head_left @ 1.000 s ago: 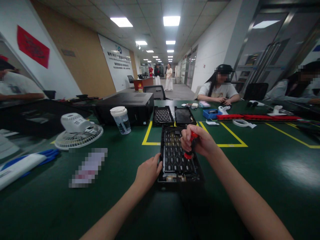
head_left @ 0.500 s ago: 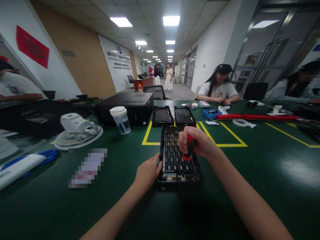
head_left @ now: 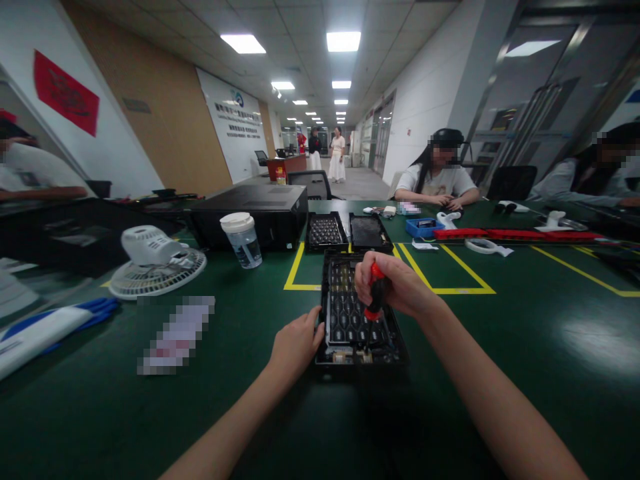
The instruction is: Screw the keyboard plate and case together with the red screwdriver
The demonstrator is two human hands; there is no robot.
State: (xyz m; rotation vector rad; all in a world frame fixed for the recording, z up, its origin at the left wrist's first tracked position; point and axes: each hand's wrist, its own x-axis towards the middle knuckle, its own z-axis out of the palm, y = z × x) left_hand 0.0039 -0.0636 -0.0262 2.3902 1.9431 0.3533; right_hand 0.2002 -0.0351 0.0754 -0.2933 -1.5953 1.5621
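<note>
A black tray-like case [head_left: 349, 317] with rows of dark rounded cells lies on the green table in front of me. My right hand [head_left: 387, 283] is closed around the handle of a red and black screwdriver [head_left: 375, 293]. The screwdriver stands nearly upright, its dark shaft pointing down at the near part of the case. My left hand [head_left: 299, 339] rests against the left edge of the case, its thumb and fingers holding the rim. Small light-coloured parts [head_left: 353, 357] show at the near end of the case.
Two similar black cases [head_left: 326, 231] [head_left: 370, 231] lie behind. A lidded cup [head_left: 242, 241], black box [head_left: 250, 212] and white fan [head_left: 157, 263] are at left. A blue tray [head_left: 423, 227] and red strip [head_left: 515, 235] lie at right. Other people sit across the table.
The screwdriver in my right hand has tilted more upright, and its handle top has shifted slightly left. My left hand and the case have stayed in place.
</note>
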